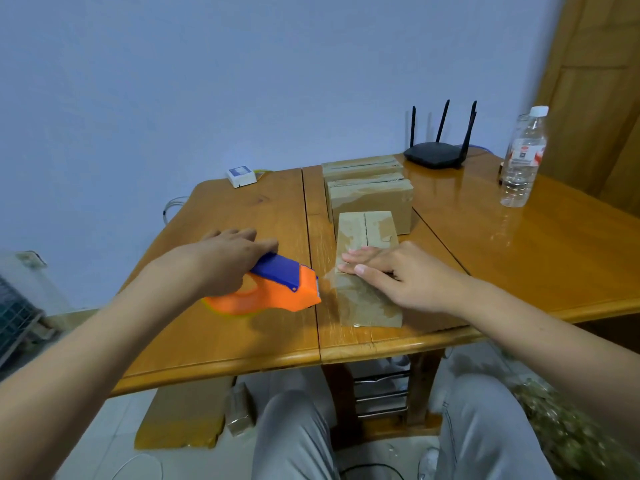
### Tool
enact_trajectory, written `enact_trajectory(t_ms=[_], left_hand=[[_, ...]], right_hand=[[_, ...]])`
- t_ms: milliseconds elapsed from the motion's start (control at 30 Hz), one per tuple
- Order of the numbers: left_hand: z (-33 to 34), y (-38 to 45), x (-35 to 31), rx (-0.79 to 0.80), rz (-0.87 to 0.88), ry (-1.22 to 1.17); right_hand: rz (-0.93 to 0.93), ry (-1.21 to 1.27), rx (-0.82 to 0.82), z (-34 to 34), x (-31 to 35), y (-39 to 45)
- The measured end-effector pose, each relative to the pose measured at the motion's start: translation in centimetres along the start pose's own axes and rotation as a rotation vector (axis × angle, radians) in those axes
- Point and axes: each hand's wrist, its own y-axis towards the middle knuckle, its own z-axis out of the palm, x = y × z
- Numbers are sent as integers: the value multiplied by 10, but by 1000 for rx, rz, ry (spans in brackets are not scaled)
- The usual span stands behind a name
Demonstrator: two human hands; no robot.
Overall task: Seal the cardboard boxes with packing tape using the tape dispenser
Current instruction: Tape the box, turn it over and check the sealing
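Observation:
A small cardboard box lies flat near the front of the wooden table, with clear tape across its near part. My right hand presses down on it with straight fingers. My left hand grips the blue handle of the orange tape dispenser, whose cutter end sits just left of the box's near left edge. A short strip of tape runs from the cutter to the box.
Behind the box stand several taped cardboard boxes. A black router and a water bottle stand at the back right, a small white device at the back left. Cardboard pieces lie on the floor under the table.

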Motion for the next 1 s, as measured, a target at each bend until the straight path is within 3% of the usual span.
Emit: enact_trajectory(t_ms=[467, 567, 633, 700, 833, 1000], left_hand=[[-48, 22, -50, -5, -43, 420], [-45, 28, -56, 75, -42, 510], [-31, 30, -50, 218, -28, 546], [-26, 24, -26, 278, -62, 396], [-27, 13, 32, 256, -204, 196], [5, 29, 52, 197, -244, -70]], right_hand=[[19, -10, -6, 0, 2, 0], [20, -3, 0, 0, 1, -1], [17, 19, -7, 0, -1, -2], [9, 28, -17, -1, -2, -2], [24, 36, -14, 1, -3, -2], [29, 36, -20, 0, 1, -2]])
